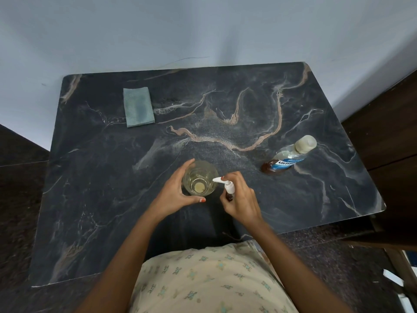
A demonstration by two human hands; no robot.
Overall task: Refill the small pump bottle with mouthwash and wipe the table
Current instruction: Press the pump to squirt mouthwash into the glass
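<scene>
A clear drinking glass (200, 178) stands near the table's middle front, and my left hand (174, 193) grips it round its left side. Just to its right, my right hand (240, 197) holds a small dark pump bottle (229, 193) with a white pump head; the forefinger rests on the pump and the nozzle points over the glass rim. A mouthwash bottle (287, 158) with a blue label and a pale cap stands at the right, holding a little brown liquid. A folded grey-green cloth (138, 107) lies at the back left.
The dark marble table (225, 109) stands against a pale wall. Dark wooden furniture (392, 132) sits close to its right edge. My patterned clothing shows at the bottom of the view.
</scene>
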